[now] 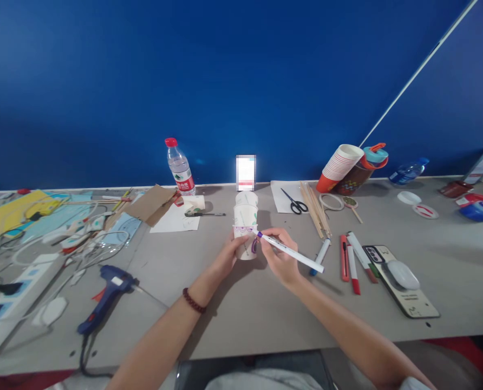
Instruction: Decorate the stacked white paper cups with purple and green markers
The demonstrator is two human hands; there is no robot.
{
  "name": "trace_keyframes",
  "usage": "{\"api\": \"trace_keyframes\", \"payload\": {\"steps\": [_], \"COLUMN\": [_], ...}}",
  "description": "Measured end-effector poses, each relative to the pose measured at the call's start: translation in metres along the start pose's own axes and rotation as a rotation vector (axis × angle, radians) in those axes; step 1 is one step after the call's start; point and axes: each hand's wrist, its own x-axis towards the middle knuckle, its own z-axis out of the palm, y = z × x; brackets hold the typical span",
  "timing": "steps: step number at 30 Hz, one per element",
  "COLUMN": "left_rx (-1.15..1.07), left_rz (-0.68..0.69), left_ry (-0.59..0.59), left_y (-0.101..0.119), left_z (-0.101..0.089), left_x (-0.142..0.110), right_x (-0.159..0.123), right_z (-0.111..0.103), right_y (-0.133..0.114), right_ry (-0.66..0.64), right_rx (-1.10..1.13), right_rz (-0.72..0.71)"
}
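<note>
White paper cups (245, 215) stand joined in a column at the middle of the table, with purple loops drawn around the lowest one. My left hand (228, 254) grips that lowest cup from its left side, thumb across the front. A white marker with a purple tip (292, 251) is pinched in my right hand (281, 259). Its purple end points at the drawn band on the cup, close to the rim; I cannot tell whether it touches. Just behind the cups, a phone with a bright screen (246, 172) leans on the blue wall.
A glue gun (107, 295) and a power strip (26, 295) with tangled cables lie left. A water bottle (180, 168) stands behind. To the right are scissors (296, 205), wooden sticks (315, 208), stacked cups (341, 165), a red cutter (344, 257) and a phone (412, 298) under a mouse (403, 274).
</note>
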Motion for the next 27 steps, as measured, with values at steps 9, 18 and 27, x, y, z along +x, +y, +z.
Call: {"api": "trace_keyframes", "payload": {"steps": [9,18,27], "left_rx": [0.016,0.001,-0.011], "left_rz": [-0.002,-0.001,-0.012], "left_ry": [-0.01,-0.036,-0.012], "left_y": [0.0037,0.0011,0.0037], "left_z": [0.0031,0.0,0.0027], "left_x": [-0.0025,-0.0011,-0.0022], "right_x": [0.0002,0.0002,0.0], "right_z": [0.0007,0.0009,0.0006], "right_y": [0.0012,0.0025,0.0021], "right_ry": [0.027,0.03,0.031], "right_rx": [-0.027,-0.019,-0.027], "right_rz": [0.0,0.005,-0.015]}}
